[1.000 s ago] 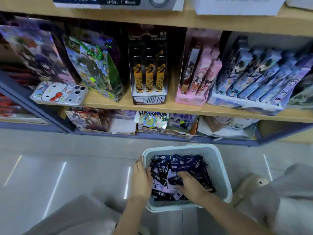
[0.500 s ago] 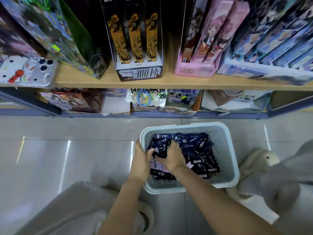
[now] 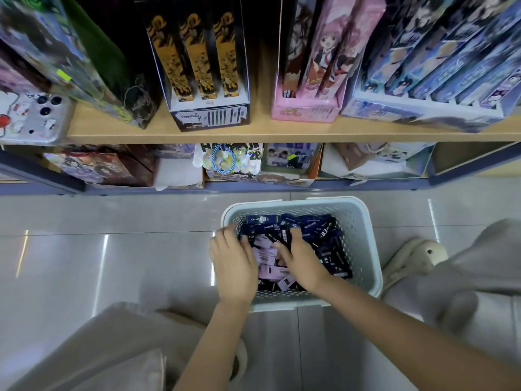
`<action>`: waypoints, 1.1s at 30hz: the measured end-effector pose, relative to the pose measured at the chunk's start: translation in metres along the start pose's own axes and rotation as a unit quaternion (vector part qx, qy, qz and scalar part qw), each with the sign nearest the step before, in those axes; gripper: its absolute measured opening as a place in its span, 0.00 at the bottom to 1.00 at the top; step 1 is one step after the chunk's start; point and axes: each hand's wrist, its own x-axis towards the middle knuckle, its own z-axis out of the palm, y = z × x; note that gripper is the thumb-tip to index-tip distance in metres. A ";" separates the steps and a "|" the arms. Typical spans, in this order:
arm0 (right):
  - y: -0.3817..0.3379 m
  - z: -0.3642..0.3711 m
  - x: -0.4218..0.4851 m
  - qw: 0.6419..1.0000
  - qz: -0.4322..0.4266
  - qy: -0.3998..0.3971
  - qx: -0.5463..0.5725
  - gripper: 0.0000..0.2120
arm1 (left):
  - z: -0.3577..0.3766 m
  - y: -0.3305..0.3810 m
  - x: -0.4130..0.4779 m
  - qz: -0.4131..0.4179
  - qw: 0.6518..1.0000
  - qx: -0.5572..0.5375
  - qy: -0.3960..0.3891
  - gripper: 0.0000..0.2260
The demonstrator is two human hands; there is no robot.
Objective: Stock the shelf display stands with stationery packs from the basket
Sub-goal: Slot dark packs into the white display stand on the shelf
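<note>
Since half a second ago our right hand (image 3: pixel 301 263) has slid rightward in the stationery packs (image 3: pixel 318 230), fingers curled round a dark one. Our left hand (image 3: pixel 234 266) grips the left rim of the basket (image 3: pixel 363 249), which sits on the floor (image 3: pixel 112 249). A black-and-gold stand (image 3: pixel 210 114) and a pink stand (image 3: pixel 304 111) line the front edge of the shelf (image 3: pixel 253 131) above.

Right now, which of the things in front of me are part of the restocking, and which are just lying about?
Part of the job:
basket
stationery packs in it
left hand
right hand
black-and-orange stand
pink stand
blue stand

Just lying about:
phone case
hair-tie card
beige shoe
</note>
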 end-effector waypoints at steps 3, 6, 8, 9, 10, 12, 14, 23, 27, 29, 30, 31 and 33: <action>-0.010 -0.005 -0.017 0.998 -0.026 0.021 0.049 0.09 | 0.004 0.021 -0.009 -0.050 0.993 -0.078 -0.072 0.10; -0.020 -0.004 -0.030 0.995 -0.050 0.027 0.083 0.11 | 0.000 0.044 -0.011 -0.199 0.921 -0.263 -0.207 0.12; -0.027 0.000 -0.037 0.994 -0.066 0.025 0.083 0.09 | -0.004 0.053 -0.009 -0.290 0.834 -0.379 -0.276 0.13; -0.029 0.001 -0.039 0.994 -0.077 0.034 0.068 0.10 | -0.005 0.054 -0.008 -0.305 0.812 -0.391 -0.308 0.14; -0.031 0.003 -0.040 0.994 -0.085 0.039 0.053 0.10 | -0.006 0.054 -0.008 -0.309 0.803 -0.386 -0.333 0.16; -0.033 0.003 -0.044 0.994 -0.100 0.012 0.028 0.14 | -0.004 0.049 -0.008 -0.334 0.796 -0.374 -0.338 0.21; -0.031 -0.003 -0.047 0.992 -0.122 -0.044 0.002 0.22 | -0.003 0.046 -0.006 -0.342 0.817 -0.366 -0.285 0.17; 0.047 -0.064 0.010 0.973 0.032 0.044 -0.224 0.35 | -0.001 0.033 0.000 -0.304 0.868 -0.331 -0.210 0.07; 0.062 -0.059 0.024 0.966 0.087 0.031 -0.240 0.38 | 0.002 0.035 -0.001 -0.299 0.870 -0.322 -0.223 0.06; 0.062 -0.052 0.027 0.969 0.118 0.030 -0.213 0.38 | 0.003 0.037 -0.003 -0.293 0.876 -0.307 -0.230 0.06; 0.062 -0.049 0.029 0.972 0.136 0.038 -0.189 0.38 | 0.003 0.038 -0.003 -0.290 0.878 -0.302 -0.232 0.07; 0.061 -0.048 0.031 0.975 0.150 0.051 -0.158 0.38 | 0.003 0.039 -0.003 -0.287 0.880 -0.297 -0.233 0.07; 0.060 -0.047 0.035 0.979 0.167 0.069 -0.090 0.38 | 0.004 0.039 -0.003 -0.287 0.883 -0.289 -0.235 0.06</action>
